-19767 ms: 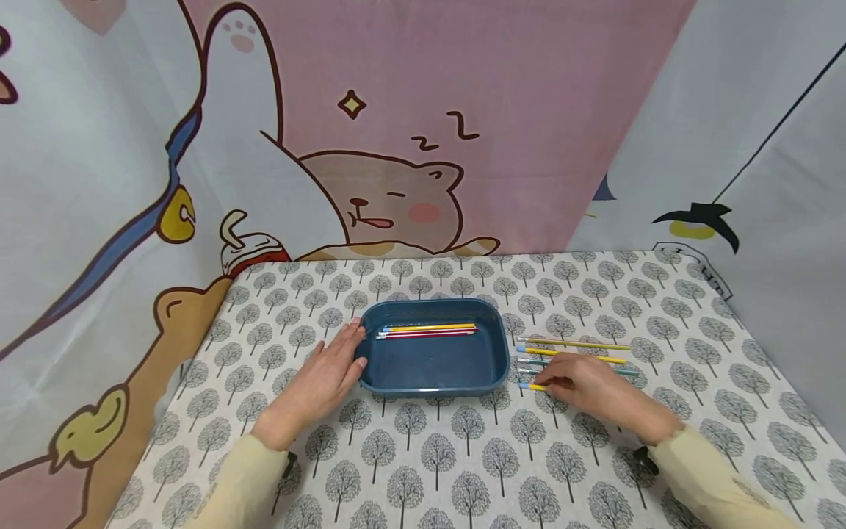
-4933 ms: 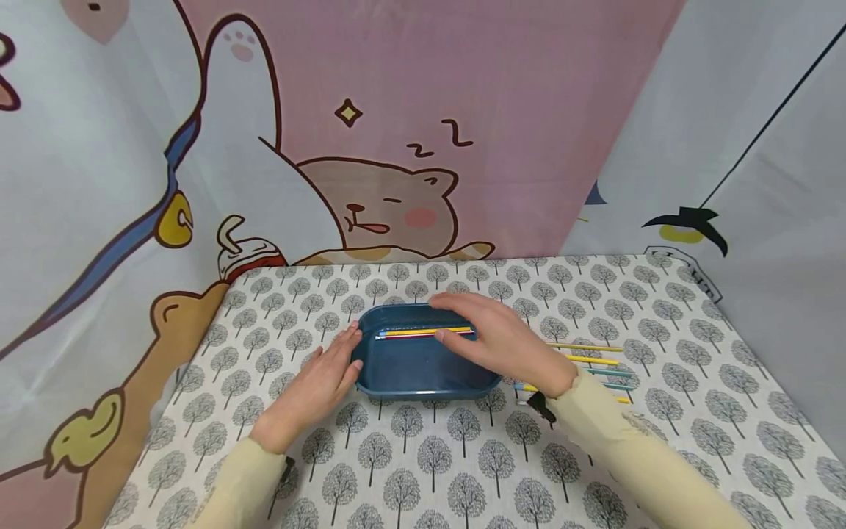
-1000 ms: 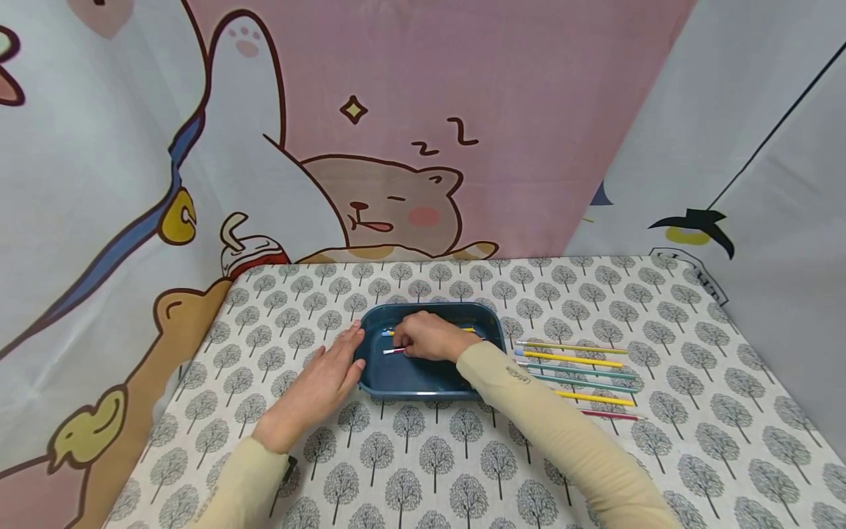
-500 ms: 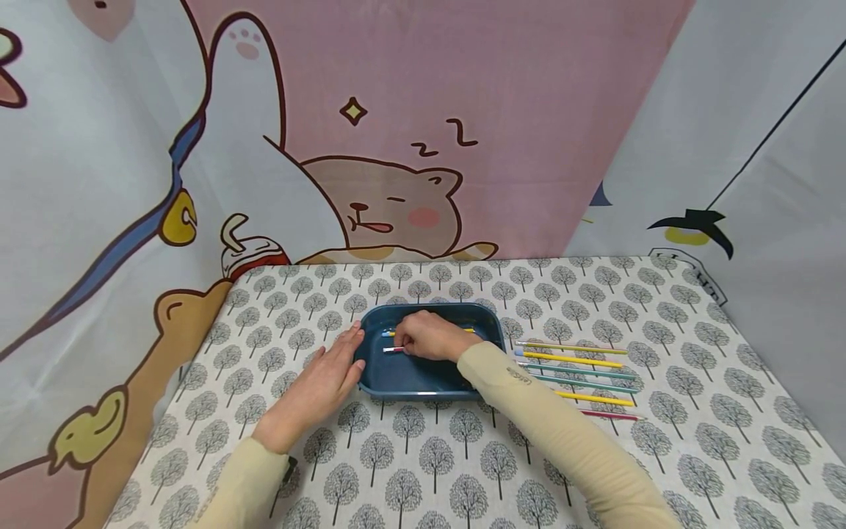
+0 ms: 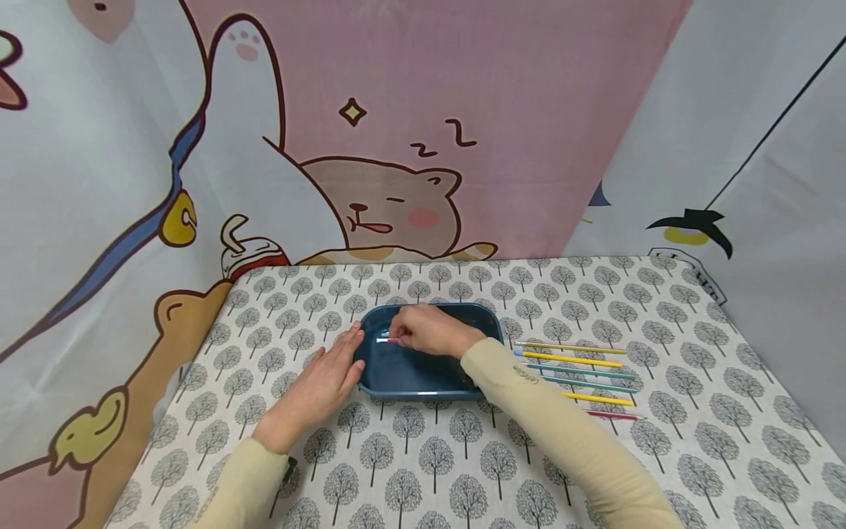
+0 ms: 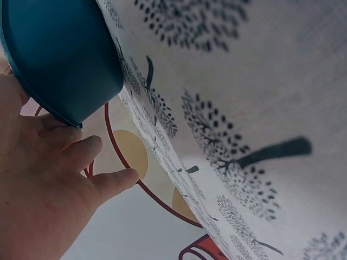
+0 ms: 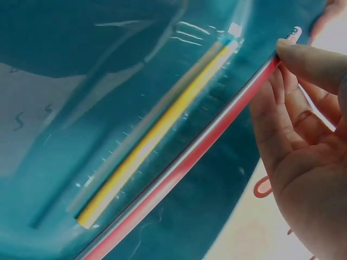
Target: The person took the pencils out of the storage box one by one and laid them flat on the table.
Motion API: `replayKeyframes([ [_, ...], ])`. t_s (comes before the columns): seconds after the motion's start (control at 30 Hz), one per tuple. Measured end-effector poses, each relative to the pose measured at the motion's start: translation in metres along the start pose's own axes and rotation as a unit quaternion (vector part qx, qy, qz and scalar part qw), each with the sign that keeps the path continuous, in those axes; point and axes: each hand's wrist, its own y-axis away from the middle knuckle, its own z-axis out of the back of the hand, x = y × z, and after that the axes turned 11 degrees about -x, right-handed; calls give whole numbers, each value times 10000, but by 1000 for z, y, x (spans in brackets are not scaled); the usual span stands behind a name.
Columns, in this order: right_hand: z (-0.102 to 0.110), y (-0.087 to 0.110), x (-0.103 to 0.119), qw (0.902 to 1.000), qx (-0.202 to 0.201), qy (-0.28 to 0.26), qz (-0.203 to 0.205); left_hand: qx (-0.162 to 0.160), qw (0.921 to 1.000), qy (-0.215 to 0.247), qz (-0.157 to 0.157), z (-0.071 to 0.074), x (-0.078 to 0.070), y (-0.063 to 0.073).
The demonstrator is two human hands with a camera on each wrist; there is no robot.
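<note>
My right hand is over the dark blue plastic basin, pinching a red pencil with white stripes near its eraser end between thumb and fingers. In the right wrist view a yellow pencil lies on the basin's floor beside it, at the back wall; in the head view my hand hides it. My left hand rests against the basin's left side, fingers extended, fingertips at the rim. The left wrist view shows that hand spread along the basin's outer wall.
Right of the basin, several pencils lie in a roughly parallel row: yellow ones, teal ones and a red one at the front, partly behind my right sleeve. A tree-print cloth covers the table; a cartoon curtain stands behind.
Over the last second the pinched red pencil moved slightly back and left in the basin. Compared with the oldest frame, a red pencil has joined the row on the right. The left hand stays put.
</note>
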Motion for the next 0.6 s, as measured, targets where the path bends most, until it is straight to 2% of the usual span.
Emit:
replayKeyframes([
  [0.3, 17, 3, 11, 9996, -87, -227, -154, 21, 10000, 24, 2, 0, 0, 1],
  [0.6, 38, 8, 19, 9975, -471, -503, -141, 77, 9999, 37, 57, 1, 0, 1],
])
